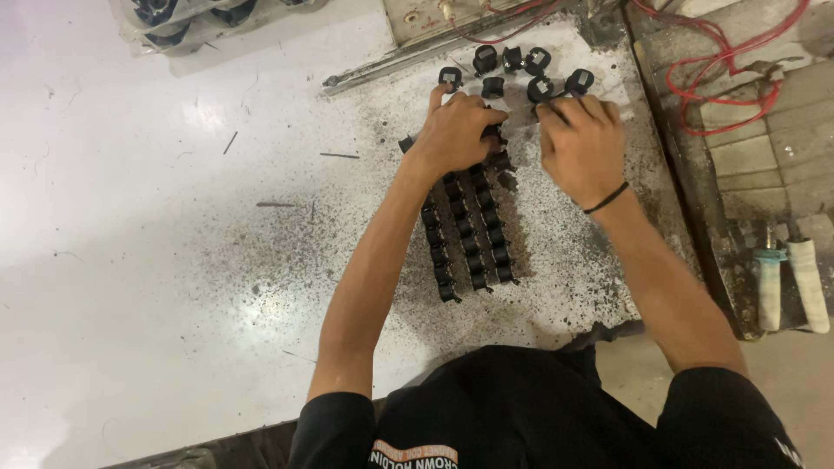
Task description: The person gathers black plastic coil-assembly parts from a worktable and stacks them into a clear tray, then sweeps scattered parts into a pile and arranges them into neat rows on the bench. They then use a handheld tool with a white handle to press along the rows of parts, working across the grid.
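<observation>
Left hand [459, 130] presses down, fingers curled, on the top end of the rows of black clips [469, 230]. Right hand [580, 143], at three o'clock of it, pinches closed over something small I can't make out. Loose black clips [512, 69] wait at twelve o'clock on the speckled desk [261, 260]. Looks like row-building; the next clip needs careful lining up.

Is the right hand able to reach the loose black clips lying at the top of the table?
Probably yes: the right hand already lies beside the loose black clips, and nothing stands between them.
</observation>
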`<state>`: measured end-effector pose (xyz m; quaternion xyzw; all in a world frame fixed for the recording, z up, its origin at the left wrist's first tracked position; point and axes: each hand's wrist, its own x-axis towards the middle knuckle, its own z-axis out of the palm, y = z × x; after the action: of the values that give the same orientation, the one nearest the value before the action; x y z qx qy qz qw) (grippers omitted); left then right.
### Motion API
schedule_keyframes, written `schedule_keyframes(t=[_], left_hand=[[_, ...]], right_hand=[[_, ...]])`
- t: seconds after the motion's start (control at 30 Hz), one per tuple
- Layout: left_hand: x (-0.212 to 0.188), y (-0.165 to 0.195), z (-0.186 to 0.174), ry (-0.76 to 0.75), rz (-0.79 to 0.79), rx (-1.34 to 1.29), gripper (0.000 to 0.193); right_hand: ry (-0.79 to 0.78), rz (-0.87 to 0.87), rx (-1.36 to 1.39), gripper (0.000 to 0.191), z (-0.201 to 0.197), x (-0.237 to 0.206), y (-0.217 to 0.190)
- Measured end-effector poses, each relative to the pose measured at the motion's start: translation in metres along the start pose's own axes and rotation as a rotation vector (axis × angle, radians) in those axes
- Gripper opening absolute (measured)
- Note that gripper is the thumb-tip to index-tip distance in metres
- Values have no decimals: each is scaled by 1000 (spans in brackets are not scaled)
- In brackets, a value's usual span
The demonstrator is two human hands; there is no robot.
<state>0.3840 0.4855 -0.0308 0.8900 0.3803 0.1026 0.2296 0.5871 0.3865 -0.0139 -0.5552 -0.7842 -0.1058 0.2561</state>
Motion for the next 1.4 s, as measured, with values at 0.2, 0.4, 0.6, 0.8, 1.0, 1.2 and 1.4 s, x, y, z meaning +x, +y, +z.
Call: schedule_keyframes(t=[0.2,0.4,0.6,0.8,1.0,1.2,1.4], left_hand=[[0,-3,4,19,38,22,37],[0,-3,4,-22,13,65,34],[-3,5,-4,-78,-5,10,64],[-5,11,-2,-113,-61,46,69],[-4,3,6,-113,-25,35,70],[-7,1,9,-34,26,24,68],[-3,2,9,-93,12,95,67]], right_hand=[[-107,108,232,16,9,-19,-27],[-74,43,236,12,27,-22,-28],[-36,-79,-159,20,14,-3,13],[-221,66,43,29,7,-28,0],[-169,-92,-62,25,-10,-47,-13],[-127,120,203,7,0,-49,-37],[-247,159,140,9,19,-22,-6]])
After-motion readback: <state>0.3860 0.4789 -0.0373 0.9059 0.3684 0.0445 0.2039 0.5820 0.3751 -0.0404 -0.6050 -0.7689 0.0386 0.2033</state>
